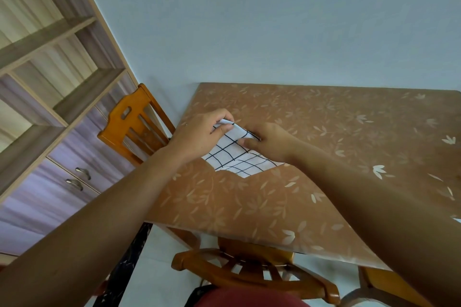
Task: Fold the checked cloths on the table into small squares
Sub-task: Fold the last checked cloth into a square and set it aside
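Observation:
A white cloth with a black grid [234, 159] lies near the left side of the table [324, 132], which has a brown leaf-patterned cover. Its far edge is lifted off the table. My left hand [199, 137] pinches the cloth's far left corner between thumb and fingers. My right hand [269, 141] pinches the far right corner, knuckles toward me. The near part of the cloth rests flat, and its near edge looks rumpled. Both forearms reach in from the bottom of the view and hide part of the table.
A wooden chair [134, 127] stands at the table's left side, another chair [249, 266] is tucked under the near edge. A shelf unit with drawers [50, 107] fills the left. A pale wall is behind. A white sliver [457, 220] shows at the right edge.

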